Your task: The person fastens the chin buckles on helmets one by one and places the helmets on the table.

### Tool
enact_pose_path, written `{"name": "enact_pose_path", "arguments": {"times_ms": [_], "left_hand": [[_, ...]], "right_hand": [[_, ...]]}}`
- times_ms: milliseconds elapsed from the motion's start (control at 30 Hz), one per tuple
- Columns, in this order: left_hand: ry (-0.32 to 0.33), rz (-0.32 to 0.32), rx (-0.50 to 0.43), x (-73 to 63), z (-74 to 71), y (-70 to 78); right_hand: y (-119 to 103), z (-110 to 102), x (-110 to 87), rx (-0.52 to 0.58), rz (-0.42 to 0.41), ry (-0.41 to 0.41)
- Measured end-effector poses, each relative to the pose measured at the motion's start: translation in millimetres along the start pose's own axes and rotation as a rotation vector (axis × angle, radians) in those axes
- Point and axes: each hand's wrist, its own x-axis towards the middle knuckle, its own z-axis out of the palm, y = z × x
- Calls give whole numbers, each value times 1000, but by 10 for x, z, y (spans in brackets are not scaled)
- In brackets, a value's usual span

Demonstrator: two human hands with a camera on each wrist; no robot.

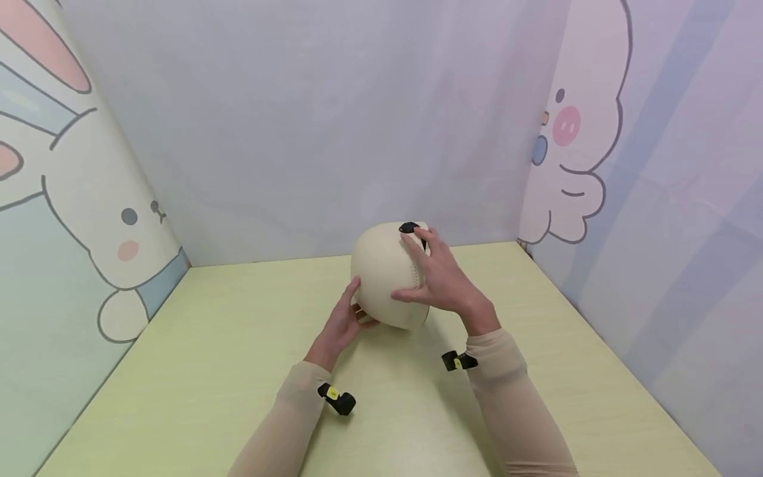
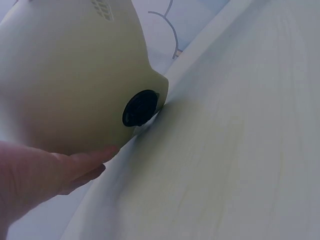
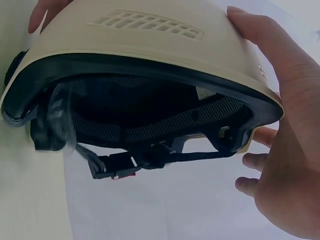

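A cream helmet [image 1: 384,271] is tipped on its side on the table, with its opening toward the right. My left hand [image 1: 341,324] holds its lower left, thumb on the shell and fingers underneath. At the upper right, my right hand [image 1: 444,278] grips the edge, its thumb on the shell and fingertips beside a black round fitting [image 1: 408,227]. The left wrist view shows another black round fitting [image 2: 141,108] close to the tabletop. Dark padding [image 3: 125,107] and a black chin strap [image 3: 195,157] with a buckle [image 3: 117,165] show inside the opening in the right wrist view.
The pale yellow table [image 1: 238,358] reaches a grey curtain [image 1: 310,132] behind the helmet. Printed cloth walls with a rabbit [image 1: 101,218] on the left and a white cartoon animal [image 1: 575,159] on the right enclose the sides. Each sleeve bears a black wrist camera [image 1: 336,399].
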Motion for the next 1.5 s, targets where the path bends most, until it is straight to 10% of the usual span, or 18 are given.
{"name": "enact_pose_path", "arguments": {"times_ms": [700, 1167, 1500], "left_hand": [[109, 73, 9, 20, 105, 60], [129, 97, 50, 5, 105, 93], [105, 86, 61, -1, 96, 105]], "right_hand": [[73, 59, 9, 103, 30, 13], [172, 145, 53, 143, -95, 209], [178, 182, 22, 254, 15, 199]]}}
